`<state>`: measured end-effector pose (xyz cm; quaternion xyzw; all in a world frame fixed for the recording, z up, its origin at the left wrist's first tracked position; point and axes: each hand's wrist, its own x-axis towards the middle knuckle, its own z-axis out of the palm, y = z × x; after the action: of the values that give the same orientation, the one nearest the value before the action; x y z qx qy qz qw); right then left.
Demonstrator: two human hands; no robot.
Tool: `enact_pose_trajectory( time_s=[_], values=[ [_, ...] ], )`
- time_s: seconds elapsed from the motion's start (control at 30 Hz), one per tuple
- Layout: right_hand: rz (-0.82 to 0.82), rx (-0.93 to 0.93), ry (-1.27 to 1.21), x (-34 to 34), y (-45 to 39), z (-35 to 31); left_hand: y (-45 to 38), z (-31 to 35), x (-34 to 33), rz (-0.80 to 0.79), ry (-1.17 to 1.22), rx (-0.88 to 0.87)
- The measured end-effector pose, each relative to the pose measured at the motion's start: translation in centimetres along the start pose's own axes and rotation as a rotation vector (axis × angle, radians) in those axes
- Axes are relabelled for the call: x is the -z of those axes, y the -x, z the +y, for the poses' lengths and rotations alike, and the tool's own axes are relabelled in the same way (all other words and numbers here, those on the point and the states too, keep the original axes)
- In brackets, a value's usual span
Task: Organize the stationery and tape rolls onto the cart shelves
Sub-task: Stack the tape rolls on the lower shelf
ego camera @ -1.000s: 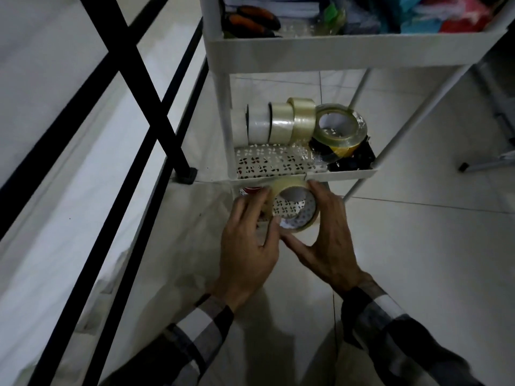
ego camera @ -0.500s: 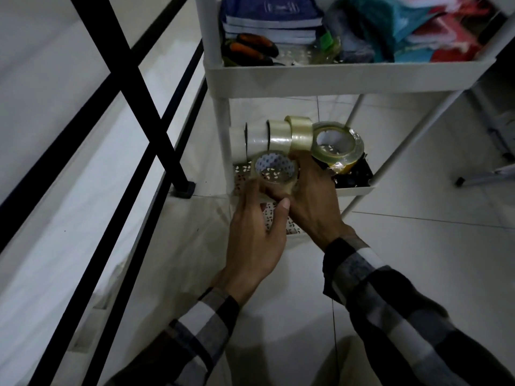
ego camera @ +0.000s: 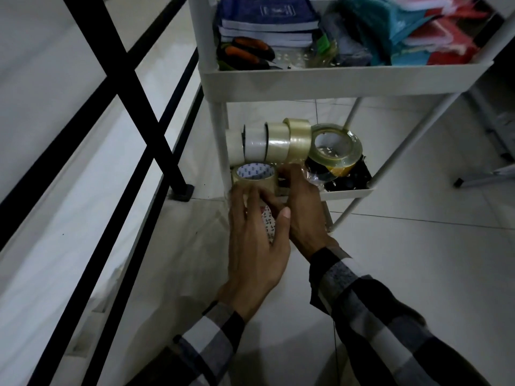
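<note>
A clear tape roll (ego camera: 254, 176) with a printed white core lies at the front left of the white cart's middle shelf (ego camera: 347, 193). My left hand (ego camera: 256, 246) and my right hand (ego camera: 302, 207) both hold it, fingers against its near side. Behind it, several clear tape rolls (ego camera: 274, 142) stand on edge in a row. To their right a larger clear roll (ego camera: 337, 147) leans on a black and yellow roll (ego camera: 338, 171). The upper shelf (ego camera: 334, 82) carries books (ego camera: 267, 20), black and orange scissors (ego camera: 245, 51) and coloured packets.
A black metal railing (ego camera: 125, 79) runs along the left, with its foot (ego camera: 181, 190) close beside the cart. White tiled floor (ego camera: 418, 260) spreads to the right. A grey stand leg (ego camera: 485, 176) lies at the far right. A lower shelf is partly hidden under my hands.
Both hands have carried the tape roll up and forward, from in front of the cart onto the front left of the middle shelf. The view has dropped closer to the cart.
</note>
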<state>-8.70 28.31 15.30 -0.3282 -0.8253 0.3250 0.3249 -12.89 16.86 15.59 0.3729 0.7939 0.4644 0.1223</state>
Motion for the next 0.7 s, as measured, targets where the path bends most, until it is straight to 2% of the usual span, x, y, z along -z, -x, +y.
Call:
enact_pose_trajectory(
  time_s=[0.27, 0.37, 0.53, 0.7],
  values=[
    [-0.061, 0.151, 0.13, 1.8, -0.7, 0.8, 0.1, -0.3, 0.3, -0.015, -0.057, 0.011],
    [-0.096, 0.143, 0.19, 2.0, -1.6, 0.9, -0.2, 0.0, 0.1, -0.019, -0.03, 0.006],
    [-0.003, 0.212, 0.336, 1.7, -4.3, -1.3, -0.4, 0.1, 0.3, -0.009, 0.021, -0.013],
    [-0.311, 0.377, 0.554, -0.3, -10.6, -6.1, 0.4, -0.9, -0.2, -0.06, -0.087, -0.071]
  ],
)
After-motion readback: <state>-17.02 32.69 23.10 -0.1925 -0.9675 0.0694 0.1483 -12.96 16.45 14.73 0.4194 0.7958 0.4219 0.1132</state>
